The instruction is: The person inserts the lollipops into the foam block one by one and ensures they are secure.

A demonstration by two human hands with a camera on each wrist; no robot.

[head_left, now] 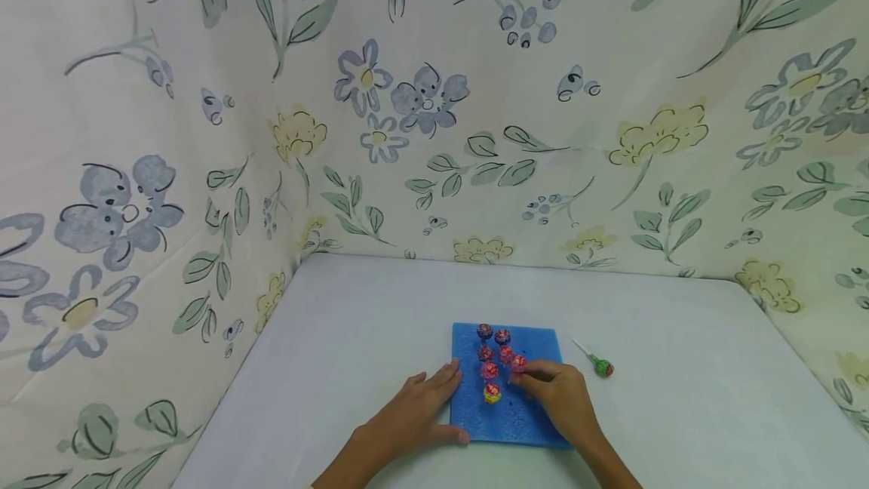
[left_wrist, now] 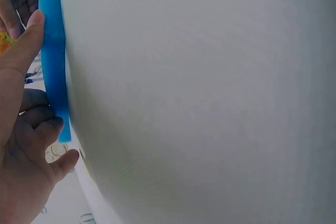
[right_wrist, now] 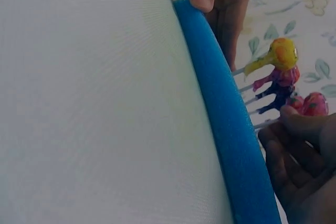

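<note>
A blue foam board (head_left: 468, 413) lies on the white table, with several lollipops standing in it on their sticks. One row ends near me in a yellow lollipop (head_left: 492, 394); a second row slants right. My right hand (head_left: 558, 395) pinches a pink lollipop (head_left: 519, 363) by its stick at the near end of the slanting row. In the right wrist view its thumb (right_wrist: 307, 127) and index finger meet just under the candy. My left hand (head_left: 422, 406) rests against the board's left side, fingers extended and thumb at the near left corner.
A green lollipop (head_left: 602, 367) lies on the table (head_left: 366, 308) to the right of the board, its stick pointing away and left. Floral cloth (head_left: 434, 195) hangs behind the table and along both sides.
</note>
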